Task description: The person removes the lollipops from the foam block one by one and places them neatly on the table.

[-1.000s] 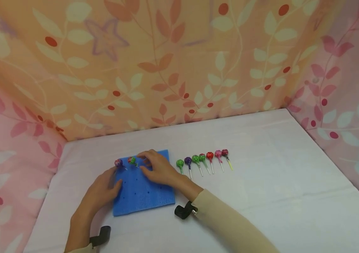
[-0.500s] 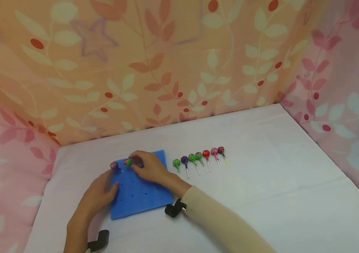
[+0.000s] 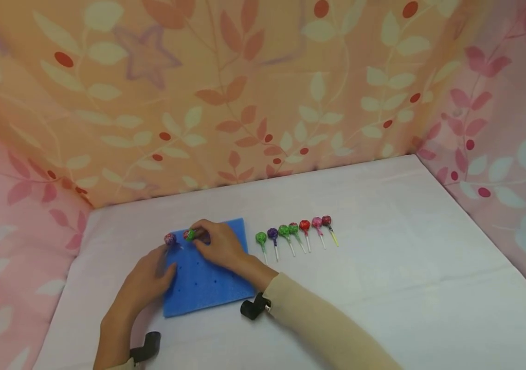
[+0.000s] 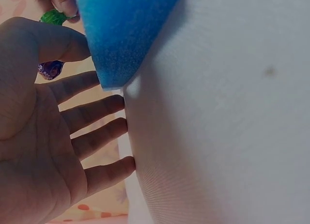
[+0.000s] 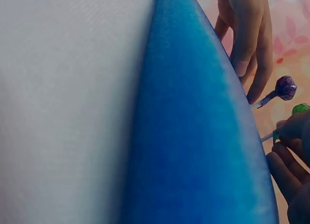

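A blue foam board (image 3: 207, 293) with small holes lies on the table. My right hand (image 3: 221, 246) pinches the stick of a green-and-red wrapped lollipop (image 3: 189, 235) near its wrapper, by the far edge of the board. In the right wrist view, that stick (image 5: 267, 136) meets the foam's upper face. To its left, a purple-and-red lollipop (image 3: 170, 239) stands by its stick in the far left corner. My left hand (image 3: 144, 280) rests at the board's left edge. In the left wrist view its thumb touches the foam, and its extended fingers (image 4: 97, 115) spread along the side.
Right of the board, several lollipops lie in a row on the white-covered table (image 3: 383, 288), among them a dark purple one (image 3: 272, 234), a red one (image 3: 305, 225) and a pink one (image 3: 316, 222). Floral cloth (image 3: 253, 103) hangs behind the table and at both sides.
My right hand has moved slightly left from beside the green-and-red lollipop and now pinches it. The left hand stays at the board's edge. The head view has shifted a little.
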{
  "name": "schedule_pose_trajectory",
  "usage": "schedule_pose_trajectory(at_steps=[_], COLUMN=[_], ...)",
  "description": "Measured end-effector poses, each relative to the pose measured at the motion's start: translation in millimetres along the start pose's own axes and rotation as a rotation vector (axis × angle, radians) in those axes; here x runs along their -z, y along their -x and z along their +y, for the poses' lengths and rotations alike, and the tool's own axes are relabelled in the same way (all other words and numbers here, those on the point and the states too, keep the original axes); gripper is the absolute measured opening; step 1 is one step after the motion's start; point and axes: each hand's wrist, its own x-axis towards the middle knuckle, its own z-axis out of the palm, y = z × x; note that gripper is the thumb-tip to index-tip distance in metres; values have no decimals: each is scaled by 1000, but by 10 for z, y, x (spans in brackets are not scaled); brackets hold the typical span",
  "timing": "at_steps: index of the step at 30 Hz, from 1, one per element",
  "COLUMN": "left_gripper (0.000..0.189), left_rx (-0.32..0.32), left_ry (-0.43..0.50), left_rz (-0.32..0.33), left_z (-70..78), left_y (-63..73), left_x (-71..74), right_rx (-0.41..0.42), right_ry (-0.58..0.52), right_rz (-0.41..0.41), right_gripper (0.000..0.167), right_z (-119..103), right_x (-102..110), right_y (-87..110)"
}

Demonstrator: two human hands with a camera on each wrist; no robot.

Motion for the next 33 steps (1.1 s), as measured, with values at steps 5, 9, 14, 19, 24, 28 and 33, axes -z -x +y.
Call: schedule_pose_trajectory(at_steps=[5, 9, 14, 19, 24, 28, 33], left_gripper=[67, 67, 67, 67, 67, 67, 67], left_rx=[-5, -4, 1, 17, 31, 30, 26], left_ry=[0, -1, 0, -7, -7, -9, -13], left_rz=[8, 3, 3, 0, -11, -6, -1], left_z=[11, 12, -1, 1, 18, 27, 25], left_y=[-29, -58, -65, -38, -6, -3, -4], left_x=[-1, -23, -41, -39, -14, 9, 9], right_rx=[-10, -28, -30, -12, -5, -6, -23], right_ry=[6, -21, -41, -69, -160, -230, -243], right_rz=[7, 30, 63, 86, 108, 128, 114], right_gripper=[25, 23, 24, 25, 29, 31, 31], right_z=[7, 23, 19, 1, -31, -52, -40], right_x=[9, 14, 11, -7, -10, 16, 53], right_y=[-1, 16, 40, 47, 57, 74, 122])
